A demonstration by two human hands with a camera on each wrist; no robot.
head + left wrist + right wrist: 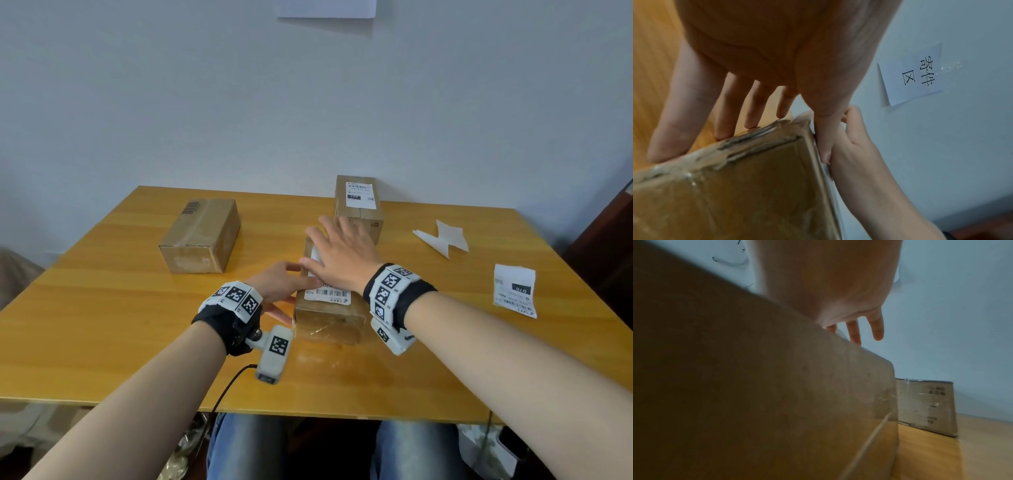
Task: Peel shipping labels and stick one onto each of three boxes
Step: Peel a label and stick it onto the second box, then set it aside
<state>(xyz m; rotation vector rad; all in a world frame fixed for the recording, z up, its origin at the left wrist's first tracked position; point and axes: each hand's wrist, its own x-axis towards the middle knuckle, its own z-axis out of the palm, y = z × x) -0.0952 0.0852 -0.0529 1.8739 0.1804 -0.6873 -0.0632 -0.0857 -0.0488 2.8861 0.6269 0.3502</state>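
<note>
We find the right hand flat, fingers straight, pressing the label onto the near box, whose long axis runs away from us. The left hand, fingers straight, braces its left side. In our judgement the bare box far left sits nearer the left hand, the spare label nearer the right.

I count three boxes on the table: one at ten o'clock, one at twelve, one at centre. Two carry labels. One loose label lies at three o'clock, two backing scraps at two. I see two hands.
</note>
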